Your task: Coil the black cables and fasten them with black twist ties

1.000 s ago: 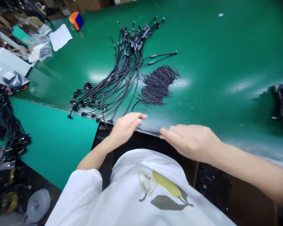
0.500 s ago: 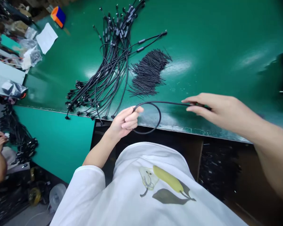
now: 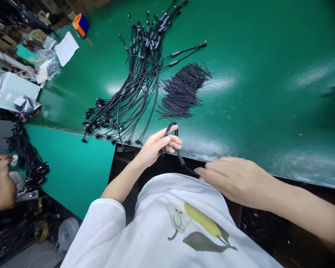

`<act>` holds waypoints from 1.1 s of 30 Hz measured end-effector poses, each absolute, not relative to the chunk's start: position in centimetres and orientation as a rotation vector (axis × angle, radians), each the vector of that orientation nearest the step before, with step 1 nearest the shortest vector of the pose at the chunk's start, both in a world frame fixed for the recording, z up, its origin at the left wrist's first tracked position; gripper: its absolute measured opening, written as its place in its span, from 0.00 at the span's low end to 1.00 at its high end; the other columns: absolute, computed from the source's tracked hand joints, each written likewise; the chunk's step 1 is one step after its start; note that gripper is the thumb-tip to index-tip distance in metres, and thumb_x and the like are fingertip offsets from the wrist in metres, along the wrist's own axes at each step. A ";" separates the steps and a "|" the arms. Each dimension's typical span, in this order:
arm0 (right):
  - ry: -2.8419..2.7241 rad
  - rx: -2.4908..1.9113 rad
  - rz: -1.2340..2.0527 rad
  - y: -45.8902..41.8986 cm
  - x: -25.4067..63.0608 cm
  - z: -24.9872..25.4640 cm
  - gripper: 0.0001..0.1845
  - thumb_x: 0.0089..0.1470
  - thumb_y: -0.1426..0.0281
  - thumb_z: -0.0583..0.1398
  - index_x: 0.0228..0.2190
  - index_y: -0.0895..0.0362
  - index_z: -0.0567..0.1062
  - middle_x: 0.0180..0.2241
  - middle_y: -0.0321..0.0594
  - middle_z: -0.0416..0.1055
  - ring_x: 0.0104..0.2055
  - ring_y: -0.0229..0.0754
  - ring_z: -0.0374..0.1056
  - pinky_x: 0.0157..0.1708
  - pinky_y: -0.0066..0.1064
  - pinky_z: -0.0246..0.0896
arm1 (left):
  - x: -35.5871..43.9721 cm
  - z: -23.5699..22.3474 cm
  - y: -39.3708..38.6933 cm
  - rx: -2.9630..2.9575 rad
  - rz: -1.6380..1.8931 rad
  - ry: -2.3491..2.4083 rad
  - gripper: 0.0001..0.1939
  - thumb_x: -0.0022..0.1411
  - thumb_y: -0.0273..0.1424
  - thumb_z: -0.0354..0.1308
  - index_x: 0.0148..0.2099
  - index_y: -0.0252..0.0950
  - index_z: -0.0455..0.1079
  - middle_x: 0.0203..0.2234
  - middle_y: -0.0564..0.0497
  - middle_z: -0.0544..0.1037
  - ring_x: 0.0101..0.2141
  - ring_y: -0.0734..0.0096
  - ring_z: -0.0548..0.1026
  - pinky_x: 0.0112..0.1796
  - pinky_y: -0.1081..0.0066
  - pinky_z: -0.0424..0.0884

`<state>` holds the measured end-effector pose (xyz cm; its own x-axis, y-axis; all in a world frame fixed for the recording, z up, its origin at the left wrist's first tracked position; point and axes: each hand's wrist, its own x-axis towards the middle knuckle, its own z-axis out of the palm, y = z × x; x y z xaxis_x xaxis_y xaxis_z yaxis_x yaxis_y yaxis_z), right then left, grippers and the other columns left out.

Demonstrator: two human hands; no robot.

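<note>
My left hand [image 3: 162, 146] is closed on a coiled black cable [image 3: 176, 138] at the table's front edge, the loops lying over its fingers. From there a length of the cable runs down and right to my right hand [image 3: 229, 176], whose fingertips pinch it in front of my shirt. Part of the cable end is hidden behind the right fingers. Beyond the hands lies a pile of short black ties [image 3: 185, 91], thin and straight. Left of it spreads a bundle of black cables [image 3: 134, 87] with plugs at both ends and grey sleeves.
Across the green table [image 3: 268, 93], a paper sheet [image 3: 67, 48] and an orange and blue object [image 3: 80, 25] lie at the far left. A co-worker's hands [image 3: 1, 163] are at the left edge, near another black cable bundle [image 3: 28, 160].
The single wide loop has become a tighter coil over my left fingers. My right hand has swung from over the table down and left toward my body, still holding the cable.
</note>
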<state>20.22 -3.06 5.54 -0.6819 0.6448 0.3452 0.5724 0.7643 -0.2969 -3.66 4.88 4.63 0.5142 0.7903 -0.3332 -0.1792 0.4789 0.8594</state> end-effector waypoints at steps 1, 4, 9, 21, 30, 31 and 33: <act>-2.534 -0.848 0.219 -2.7 19.6 5.9 0.20 0.69 0.70 0.48 0.32 0.56 0.78 0.23 0.36 0.71 0.25 0.37 0.64 0.29 0.32 0.55 | -3.3 4.5 4.4 0.923 0.637 0.811 0.30 0.58 0.43 0.66 0.58 0.35 0.69 0.38 0.47 0.81 0.37 0.69 0.79 0.36 0.74 0.71; -2.408 -0.875 0.336 -0.5 18.7 6.4 0.16 0.68 0.69 0.51 0.32 0.56 0.76 0.25 0.36 0.71 0.27 0.37 0.66 0.30 0.30 0.55 | -2.9 4.7 3.3 1.134 0.489 0.753 0.23 0.64 0.47 0.59 0.50 0.33 0.73 0.33 0.47 0.80 0.36 0.69 0.78 0.42 0.69 0.70; -1.675 -1.165 0.845 2.4 17.6 3.8 0.19 0.55 0.54 0.65 0.40 0.55 0.74 0.37 0.39 0.73 0.37 0.41 0.69 0.39 0.32 0.63 | -2.7 4.9 2.7 1.070 0.492 0.664 0.24 0.63 0.51 0.58 0.39 0.32 0.70 0.16 0.60 0.62 0.20 0.79 0.60 0.30 0.72 0.65; -0.477 -0.995 1.518 0.4 14.1 2.0 0.25 0.46 0.51 0.70 0.26 0.56 0.68 0.22 0.29 0.56 0.21 0.28 0.52 0.19 0.21 0.52 | -0.4 0.4 1.3 1.049 0.646 0.906 0.29 0.63 0.59 0.48 0.26 0.38 0.55 0.20 0.56 0.65 0.24 0.76 0.65 0.38 0.66 0.70; -0.823 -1.036 1.417 -2.1 12.3 0.2 0.21 0.61 0.51 0.59 0.46 0.51 0.68 0.28 0.31 0.66 0.30 0.35 0.65 0.36 0.29 0.68 | -1.6 0.3 0.5 1.578 0.069 1.016 0.24 0.51 0.48 0.68 0.31 0.37 0.59 0.25 0.57 0.65 0.26 0.73 0.64 0.29 0.70 0.58; -0.852 -1.034 1.402 -2.2 12.3 0.2 0.19 0.61 0.52 0.59 0.45 0.52 0.70 0.25 0.30 0.64 0.29 0.35 0.63 0.36 0.29 0.67 | -1.5 0.1 0.3 1.587 0.080 1.040 0.20 0.53 0.43 0.67 0.32 0.37 0.60 0.25 0.56 0.66 0.27 0.73 0.64 0.30 0.70 0.59; -0.890 -1.037 1.403 -2.3 12.3 0.4 0.18 0.61 0.52 0.59 0.37 0.54 0.73 0.22 0.31 0.61 0.26 0.34 0.61 0.31 0.28 0.64 | -1.3 -0.3 0.0 1.551 0.150 1.027 0.14 0.56 0.38 0.64 0.32 0.36 0.63 0.27 0.55 0.67 0.28 0.71 0.66 0.32 0.69 0.62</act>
